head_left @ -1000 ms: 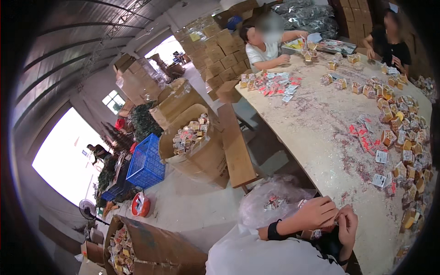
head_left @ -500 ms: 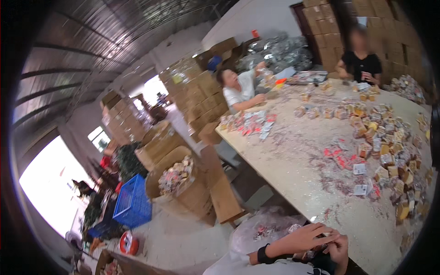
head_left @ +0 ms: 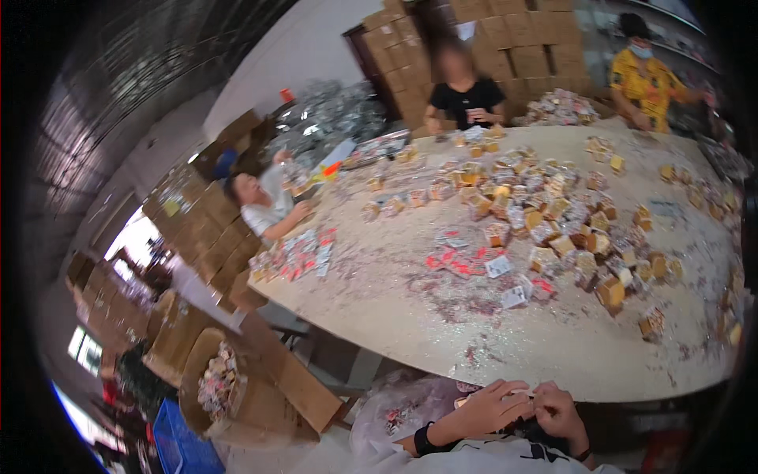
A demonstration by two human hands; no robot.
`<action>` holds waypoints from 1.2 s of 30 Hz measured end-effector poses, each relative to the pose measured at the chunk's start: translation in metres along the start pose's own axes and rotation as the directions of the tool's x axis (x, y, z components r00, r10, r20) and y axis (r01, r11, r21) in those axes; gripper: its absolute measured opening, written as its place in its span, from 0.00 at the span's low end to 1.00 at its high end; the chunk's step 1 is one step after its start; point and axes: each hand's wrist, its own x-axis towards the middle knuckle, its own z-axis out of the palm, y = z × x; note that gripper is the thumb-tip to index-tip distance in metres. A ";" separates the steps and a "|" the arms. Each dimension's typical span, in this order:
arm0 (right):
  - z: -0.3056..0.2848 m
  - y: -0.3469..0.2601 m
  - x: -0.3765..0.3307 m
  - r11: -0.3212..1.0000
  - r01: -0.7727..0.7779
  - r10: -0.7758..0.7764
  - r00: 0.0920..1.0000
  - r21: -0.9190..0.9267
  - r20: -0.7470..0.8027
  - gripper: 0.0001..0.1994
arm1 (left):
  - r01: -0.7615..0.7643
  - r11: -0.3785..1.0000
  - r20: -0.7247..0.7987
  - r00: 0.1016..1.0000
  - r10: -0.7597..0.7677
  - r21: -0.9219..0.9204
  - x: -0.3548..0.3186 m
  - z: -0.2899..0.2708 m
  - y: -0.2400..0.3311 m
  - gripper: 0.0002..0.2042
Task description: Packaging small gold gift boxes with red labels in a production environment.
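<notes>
My left hand [head_left: 497,404], with a black band at its wrist, is curled at the near edge of the table [head_left: 379,320]. Close against it is my right hand [head_left: 557,411], fingers pinched together. Whatever the two hands grip between them is small and mostly covered by the fingers. Just beyond them, on the tabletop, lie a small white card [head_left: 515,297] and a cluster of red and silver packets [head_left: 459,261]. A large heap of small house-shaped pieces [head_left: 553,229], brown and yellow, some in clear wrapping, spreads to the right.
Below the near edge sits a clear plastic bag [head_left: 387,411] with small pieces. A full cardboard box [head_left: 260,395], a wooden bench [head_left: 296,375] and a blue crate [head_left: 178,442] stand at left. Three people work around the table; stacked cartons [head_left: 505,39] line the back.
My view has swung to the right, so the table fills more of it and a person in yellow has come in. Both hands stay close together at the edge.
</notes>
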 end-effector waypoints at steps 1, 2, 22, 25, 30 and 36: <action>0.001 -0.004 -0.005 0.999 -0.040 0.040 0.998 0.009 -0.053 0.02 | -0.029 0.999 0.002 1.000 0.030 -0.034 0.002 0.004 -0.004 0.13; 0.002 -0.009 -0.005 0.997 -0.079 0.080 0.992 0.016 -0.099 0.02 | -0.063 0.996 0.006 0.998 0.063 -0.067 0.005 0.005 -0.010 0.13; 0.022 -0.010 -0.003 0.907 -0.293 0.328 0.942 0.303 -0.074 0.04 | 0.011 0.984 0.112 0.994 0.009 -0.178 0.017 -0.005 -0.042 0.07; 0.035 0.012 -0.019 0.843 -0.226 0.307 0.947 0.488 -0.093 0.04 | 0.488 0.627 0.516 0.842 -0.156 -0.607 0.016 -0.003 -0.046 0.06; 0.029 0.021 -0.025 0.692 -0.205 0.421 0.894 0.692 -0.156 0.05 | 0.276 0.529 0.401 0.906 0.135 -0.802 0.102 -0.069 -0.048 0.13; 0.023 0.033 -0.021 0.685 -0.063 0.474 0.795 0.726 -0.378 0.04 | 0.264 -0.373 0.105 0.913 0.395 -0.889 0.137 -0.134 -0.024 0.40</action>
